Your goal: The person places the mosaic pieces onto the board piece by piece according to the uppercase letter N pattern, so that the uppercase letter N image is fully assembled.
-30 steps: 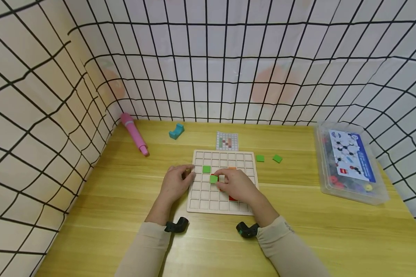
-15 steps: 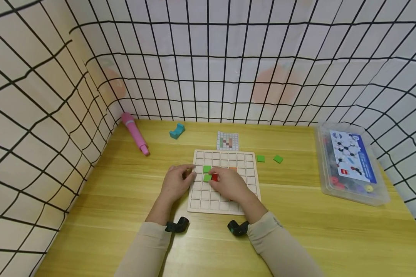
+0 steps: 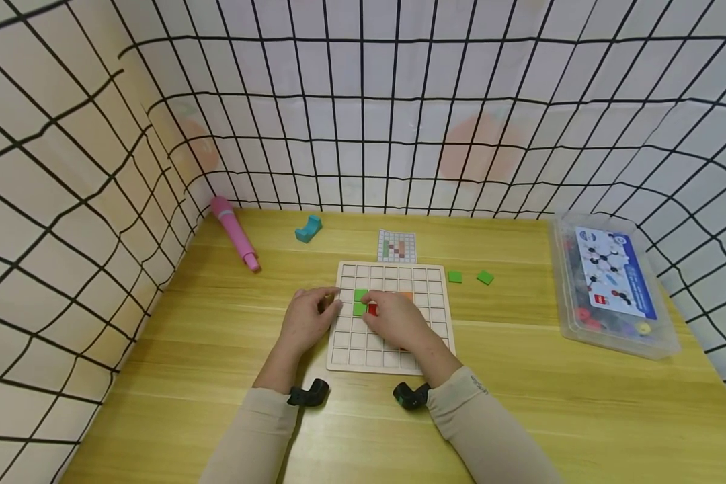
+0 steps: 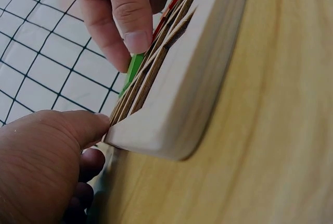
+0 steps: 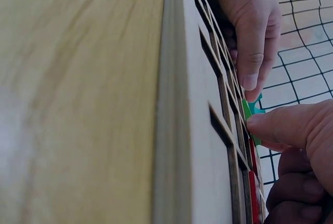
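Note:
A square wooden grid board (image 3: pixel 341 346) lies before me, its cells holding green, red and orange tiles. At its left edge my left hand (image 3: pixel 305 319) rests with thumb and forefinger touching the rim; in the left wrist view the thumb (image 4: pixel 88 127) meets the board's corner. My right hand (image 3: pixel 399 323) reaches over the board and pinches a green tile (image 3: pixel 359 309) between thumb and forefinger, low at a cell. Directly above it sits another green tile (image 3: pixel 360 295). A red tile (image 3: pixel 372 309) shows between the right fingers, and an orange tile (image 3: pixel 407 296) is partly covered.
Two loose green tiles, one nearer (image 3: pixel 455 277) and one farther (image 3: pixel 485 277), lie right of the board. A printed pattern card (image 3: pixel 397 247) touches its back edge. Farther off are a pink microphone-shaped object (image 3: pixel 236 235), a teal block (image 3: pixel 308 229) and a clear plastic box (image 3: pixel 608 289).
My right hand has carried the green tile left from over the red tile and lowered it below the other green one. The left hand stays at the board's edge.

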The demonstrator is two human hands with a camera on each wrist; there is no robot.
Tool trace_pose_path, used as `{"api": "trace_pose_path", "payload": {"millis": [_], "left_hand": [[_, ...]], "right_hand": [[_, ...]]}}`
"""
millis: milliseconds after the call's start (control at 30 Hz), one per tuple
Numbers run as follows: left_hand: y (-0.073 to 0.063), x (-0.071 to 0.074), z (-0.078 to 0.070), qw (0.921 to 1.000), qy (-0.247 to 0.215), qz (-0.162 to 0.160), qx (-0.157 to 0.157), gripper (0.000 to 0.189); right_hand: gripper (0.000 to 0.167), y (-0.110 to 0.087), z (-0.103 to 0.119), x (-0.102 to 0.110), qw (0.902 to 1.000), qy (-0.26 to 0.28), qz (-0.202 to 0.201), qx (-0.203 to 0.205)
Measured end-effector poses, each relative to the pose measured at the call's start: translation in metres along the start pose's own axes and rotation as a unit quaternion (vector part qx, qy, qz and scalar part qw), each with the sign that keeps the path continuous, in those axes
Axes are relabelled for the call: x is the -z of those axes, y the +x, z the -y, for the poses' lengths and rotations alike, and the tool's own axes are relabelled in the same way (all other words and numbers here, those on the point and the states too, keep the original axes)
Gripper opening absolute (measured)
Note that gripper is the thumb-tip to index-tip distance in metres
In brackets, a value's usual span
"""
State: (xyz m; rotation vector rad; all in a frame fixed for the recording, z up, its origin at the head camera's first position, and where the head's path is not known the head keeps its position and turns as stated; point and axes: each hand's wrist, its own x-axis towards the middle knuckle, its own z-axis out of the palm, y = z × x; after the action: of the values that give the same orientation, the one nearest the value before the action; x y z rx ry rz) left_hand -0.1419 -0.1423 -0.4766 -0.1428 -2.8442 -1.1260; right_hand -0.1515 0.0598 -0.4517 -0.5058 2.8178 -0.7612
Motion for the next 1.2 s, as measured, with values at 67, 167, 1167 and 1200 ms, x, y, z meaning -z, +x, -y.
{"api": "trace_pose_path", "payload": {"millis": [67,167,1167,1200], "left_hand": [[0.0,0.0,0.0,1.0,0.0,-0.001,-0.001,0.032],[0.001,-0.002,0.002,1.0,0.0,-0.002,-0.003,0.032],[0.0,-0.003,0.003,1.0,0.0,-0.006,-0.003,0.033],[0.0,-0.002,0.003,1.0,-0.001,-0.006,-0.003,0.033]], "right_hand": [[0.031,0.0,0.0,0.001,1.0,-0.002,0.004,-0.001],[0.031,0.0,0.001,0.003,0.9999,0.003,0.009,-0.006],[0.047,-0.02,-0.082,0.059,0.9829,0.124,-0.028,-0.133],[0.047,-0.02,-0.087,0.061,0.9818,0.123,-0.027,-0.142]]}}
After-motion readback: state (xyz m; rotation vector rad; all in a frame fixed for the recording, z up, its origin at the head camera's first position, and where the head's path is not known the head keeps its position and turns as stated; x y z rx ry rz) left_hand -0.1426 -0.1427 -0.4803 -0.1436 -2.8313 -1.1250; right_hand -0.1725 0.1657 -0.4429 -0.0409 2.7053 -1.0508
